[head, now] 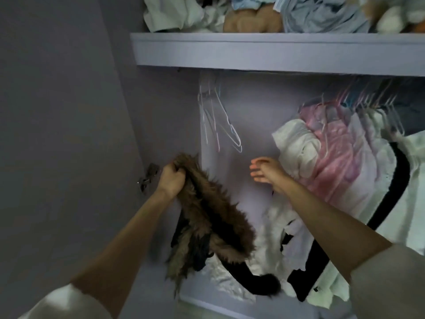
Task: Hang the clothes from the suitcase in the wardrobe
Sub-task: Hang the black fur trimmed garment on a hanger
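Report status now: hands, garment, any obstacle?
Left hand grips fur garment. Right hand open, empty, below empty hangers. Hung clothes crowd the right side.

Dim, flat light w/ a purple-grey cast; door [57, 111] on the left was darkest. Back wall [253, 125] was brightest, lit from the front. Soft focus overall; pile on the shelf [276, 51] & hung clothes [333, 157] smeared w/ motion blur. Wide-angle bend at the edges. No glare.

A bare gap lies between the empty hangers [220, 116] (left) and the crowded hung clothes [333, 157] on the right.
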